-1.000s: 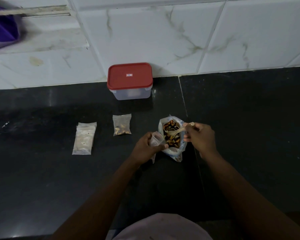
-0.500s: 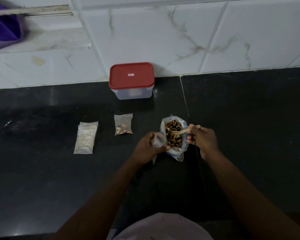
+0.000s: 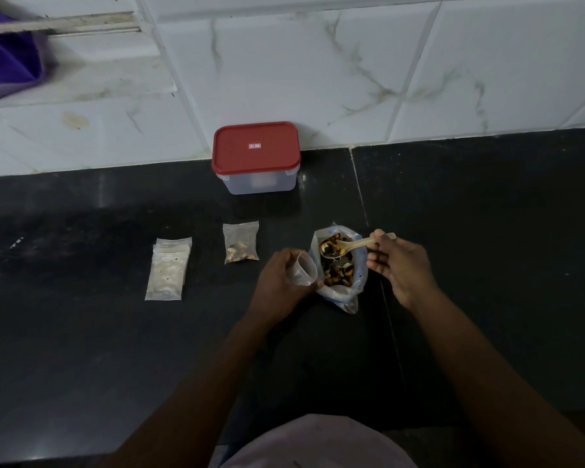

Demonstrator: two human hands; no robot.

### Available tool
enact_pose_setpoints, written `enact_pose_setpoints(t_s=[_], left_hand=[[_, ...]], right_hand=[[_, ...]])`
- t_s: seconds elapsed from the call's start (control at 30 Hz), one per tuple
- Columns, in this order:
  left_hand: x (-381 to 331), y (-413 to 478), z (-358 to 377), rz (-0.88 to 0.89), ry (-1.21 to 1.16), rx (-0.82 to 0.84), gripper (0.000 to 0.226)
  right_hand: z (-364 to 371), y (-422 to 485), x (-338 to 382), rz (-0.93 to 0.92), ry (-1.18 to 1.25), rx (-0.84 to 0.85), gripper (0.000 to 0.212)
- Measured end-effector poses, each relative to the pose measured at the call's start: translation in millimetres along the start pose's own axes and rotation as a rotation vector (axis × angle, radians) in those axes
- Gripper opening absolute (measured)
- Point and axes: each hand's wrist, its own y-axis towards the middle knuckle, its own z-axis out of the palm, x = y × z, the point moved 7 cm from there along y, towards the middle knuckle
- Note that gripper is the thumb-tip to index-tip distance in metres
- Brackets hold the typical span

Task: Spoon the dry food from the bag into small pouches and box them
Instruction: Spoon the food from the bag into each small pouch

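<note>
We saw a black counter spread under both hands, with a white marbled tile wall beyond them. Against that wall, past the left hand, stood the box, its red lid on. Between the two hands the bag stood open on the counter, with dry food showing in its mouth. The left hand had its fingers curled round a small clear pouch, its mouth held open just beside the bag. The right hand pinched the handle of a pale spoon, whose loaded bowl lay over the bag's mouth. Well outward of the left hand lay a stack of empty pouches. Nearer that hand, between it and the box, lay one filled pouch.
</note>
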Motion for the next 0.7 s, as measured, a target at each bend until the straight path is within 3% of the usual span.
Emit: enact_pose_setpoints(t_s=[0.17, 0.53, 0.7], left_hand=[[-6.6, 0.4, -1.5, 0.021, -0.074, 0.029, 0.048], [-10.8, -0.2, 5.7, 0.112, -0.129, 0.032, 0.037], [-18.3, -0.8, 9.2, 0.131, -0.188, 0.049, 0.032]], right_hand=[[20.6, -11.0, 11.6, -0.063, -0.041, 0.108, 0.021], [46.8, -30.4, 4.7, -0.242, -0.318, 0.167, 0.014], [60.9, -44.3, 12.9, -0.479, -0.598, 0.269, 0.013]])
